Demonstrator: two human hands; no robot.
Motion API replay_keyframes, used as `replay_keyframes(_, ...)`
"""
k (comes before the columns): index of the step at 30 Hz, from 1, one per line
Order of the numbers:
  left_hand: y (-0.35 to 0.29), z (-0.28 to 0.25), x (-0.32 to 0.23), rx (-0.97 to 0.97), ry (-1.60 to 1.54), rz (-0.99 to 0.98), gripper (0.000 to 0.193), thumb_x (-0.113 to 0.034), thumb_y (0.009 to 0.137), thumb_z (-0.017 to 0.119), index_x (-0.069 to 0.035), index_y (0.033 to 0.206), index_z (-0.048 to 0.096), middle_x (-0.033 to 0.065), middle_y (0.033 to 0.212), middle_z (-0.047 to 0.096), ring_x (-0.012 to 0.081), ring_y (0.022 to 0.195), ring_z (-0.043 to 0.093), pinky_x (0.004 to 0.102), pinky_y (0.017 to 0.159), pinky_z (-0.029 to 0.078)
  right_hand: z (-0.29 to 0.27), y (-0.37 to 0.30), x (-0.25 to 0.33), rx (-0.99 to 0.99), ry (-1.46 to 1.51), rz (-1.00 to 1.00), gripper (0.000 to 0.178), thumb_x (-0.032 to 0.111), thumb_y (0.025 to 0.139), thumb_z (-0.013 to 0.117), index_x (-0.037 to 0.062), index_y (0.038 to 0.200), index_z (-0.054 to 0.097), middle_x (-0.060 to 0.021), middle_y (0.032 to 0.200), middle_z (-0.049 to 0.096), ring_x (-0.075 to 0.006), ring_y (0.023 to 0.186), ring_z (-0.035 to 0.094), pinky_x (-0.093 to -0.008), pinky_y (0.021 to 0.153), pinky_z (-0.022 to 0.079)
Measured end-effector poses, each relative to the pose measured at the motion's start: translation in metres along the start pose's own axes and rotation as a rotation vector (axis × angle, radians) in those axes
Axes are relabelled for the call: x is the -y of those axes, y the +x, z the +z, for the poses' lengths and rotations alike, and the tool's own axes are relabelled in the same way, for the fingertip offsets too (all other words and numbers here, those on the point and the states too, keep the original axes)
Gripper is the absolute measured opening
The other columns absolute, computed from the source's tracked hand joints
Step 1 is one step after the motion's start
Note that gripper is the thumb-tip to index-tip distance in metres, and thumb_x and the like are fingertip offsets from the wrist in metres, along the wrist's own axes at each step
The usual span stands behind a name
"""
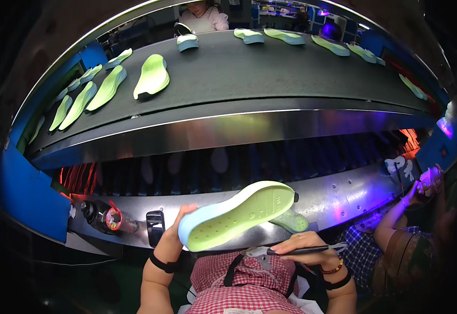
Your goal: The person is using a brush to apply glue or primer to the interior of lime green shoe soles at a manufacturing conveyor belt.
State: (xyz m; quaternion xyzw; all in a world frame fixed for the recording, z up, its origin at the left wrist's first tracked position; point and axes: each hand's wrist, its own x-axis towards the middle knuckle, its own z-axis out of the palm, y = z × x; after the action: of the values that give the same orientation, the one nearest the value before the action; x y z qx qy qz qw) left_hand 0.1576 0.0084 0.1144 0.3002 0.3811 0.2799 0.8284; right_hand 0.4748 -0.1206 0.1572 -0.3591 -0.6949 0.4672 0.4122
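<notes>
My left hand grips a shoe sole, pale yellow-green inside with a light-blue heel end, tilted so its hollow face shows. Most of the left fingers are hidden behind it. In my right hand lies a slim black-handled tool; thin pale strands show by its right end, and I cannot make out its kind. The tool is below the sole and apart from it. Behind the held sole, a second yellow-green sole rests on the metal ledge.
Several soles lie on the dark conveyor belt beyond the ledge. At left on the ledge stand a dark bottle, a patterned cup and a black frame-like object. A co-worker's arm is at right; another person sits across the belt.
</notes>
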Motion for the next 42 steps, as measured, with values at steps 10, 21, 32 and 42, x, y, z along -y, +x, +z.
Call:
replay_keyframes(10, 0.087, 0.036, 0.093, 0.500, -0.660, 0.018, 0.087, -0.073, 0.078, 0.016, -0.009, 0.134, 0.030, 0.0206, 0.129, 0.040, 0.0408, 0.116, 0.041, 0.0519, 0.097, 0.033, 0.033, 0.029, -0.070, -0.422, 0.178, 0.265, 0.021, -0.001, 0.071, 0.068, -0.0011, 0.091, 0.065, -0.0103, 0.089, 0.065, -0.0132, 0.084, 0.059, -0.0236, 0.075, 0.047)
replay_keyframes(21, 0.079, 0.045, 0.078, 0.011, -0.589, 0.253, 0.089, -0.078, 0.073, 0.023, -0.009, 0.127, 0.039, 0.0184, 0.117, 0.052, 0.0350, 0.103, 0.053, 0.0465, 0.090, 0.042, 0.052, 0.032, -0.043, -0.183, -0.388, -0.166, 0.019, 0.006, 0.066, 0.068, 0.0048, 0.085, 0.065, -0.0100, 0.084, 0.065, -0.0238, 0.080, 0.062, -0.0314, 0.071, 0.048)
replay_keyframes(32, 0.072, 0.077, 0.059, 0.296, -0.672, 0.355, 0.094, -0.080, 0.070, 0.029, -0.005, 0.128, 0.037, 0.0188, 0.105, 0.055, 0.0375, 0.101, 0.050, 0.0514, 0.088, 0.040, 0.031, 0.057, -0.014, -0.207, -0.141, -0.150, 0.018, -0.001, 0.067, 0.068, 0.0012, 0.085, 0.066, -0.0114, 0.086, 0.065, -0.0219, 0.080, 0.063, -0.0302, 0.072, 0.049)
replay_keyframes(42, 0.068, 0.070, 0.041, 0.356, -0.676, 0.438, 0.096, -0.081, 0.067, 0.033, -0.008, 0.128, 0.038, 0.0185, 0.112, 0.054, 0.0370, 0.107, 0.048, 0.0492, 0.093, 0.037, 0.035, 0.038, -0.004, -0.060, -0.058, -0.102, 0.020, 0.002, 0.070, 0.069, 0.0024, 0.090, 0.065, -0.0106, 0.089, 0.065, -0.0220, 0.083, 0.062, -0.0314, 0.078, 0.048)
